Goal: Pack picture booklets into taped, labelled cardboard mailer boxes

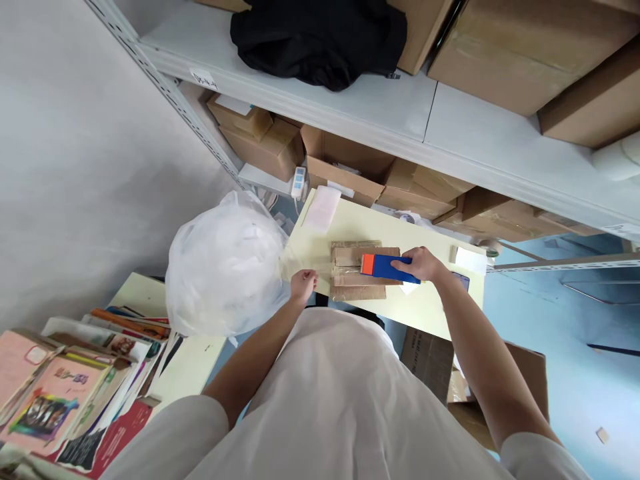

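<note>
My right hand [423,264] is closed around one end of a flat blue box with an orange end [390,267]. That box lies over an unfolded piece of brown cardboard [345,257], which has clear tape along it and rests on the pale yellow table [340,227]. My left hand [303,285] is curled shut at the table's left edge, beside the large translucent plastic bag [225,267]. Whatever its fingers may pinch is too small to make out.
Cardboard boxes [345,160] fill the shelf behind the table. Black cloth [320,40] lies on the upper shelf. Books [55,400] are stacked at lower left. An open carton [525,373] stands on the floor at right. A pink paper [323,208] lies at the table's back left.
</note>
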`<state>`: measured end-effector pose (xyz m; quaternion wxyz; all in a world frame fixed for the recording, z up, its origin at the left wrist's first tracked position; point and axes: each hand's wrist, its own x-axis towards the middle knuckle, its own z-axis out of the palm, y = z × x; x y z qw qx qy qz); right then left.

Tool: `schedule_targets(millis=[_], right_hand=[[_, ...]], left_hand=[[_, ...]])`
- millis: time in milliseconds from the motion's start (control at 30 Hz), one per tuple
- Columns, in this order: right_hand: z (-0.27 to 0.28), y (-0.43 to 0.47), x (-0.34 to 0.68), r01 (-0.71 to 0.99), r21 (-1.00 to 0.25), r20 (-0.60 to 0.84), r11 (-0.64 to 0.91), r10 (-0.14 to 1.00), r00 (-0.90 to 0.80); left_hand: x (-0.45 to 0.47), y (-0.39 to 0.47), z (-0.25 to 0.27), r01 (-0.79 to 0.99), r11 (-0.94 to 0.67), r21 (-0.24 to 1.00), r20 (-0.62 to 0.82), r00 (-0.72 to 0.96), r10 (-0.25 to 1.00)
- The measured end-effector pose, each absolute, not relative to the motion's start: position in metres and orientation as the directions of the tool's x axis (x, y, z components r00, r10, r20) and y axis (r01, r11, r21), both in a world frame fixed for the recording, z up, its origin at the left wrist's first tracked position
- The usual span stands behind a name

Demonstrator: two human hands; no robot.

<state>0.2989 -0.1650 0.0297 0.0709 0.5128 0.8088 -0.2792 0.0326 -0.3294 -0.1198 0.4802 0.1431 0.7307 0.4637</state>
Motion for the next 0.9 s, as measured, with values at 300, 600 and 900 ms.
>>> schedule_targets(millis=[300,600,900], right_hand=[[0.032,-0.172,0.298,0.884,-0.309,-0.399,0.351,0.795,-0.456],[0.035,-0.174,0.307,0.895,-0.334,-0.434,0.295,0.795,-0.424],[0.047,-0.171,0.311,0.868,-0.470,-0.551,0.159,0.716,-0.429]], left_hand=[[0.058,-0.300,-0.136,0.181,0.613,0.769,-0.452,-0.524,0.722],[0.048,-0.284,-0.075,0.793,-0.216,0.569,0.037,0.238,0.971],[0.058,-0.230,-0.052,0.890,-0.328,0.316,-0.161,0.391,0.906]])
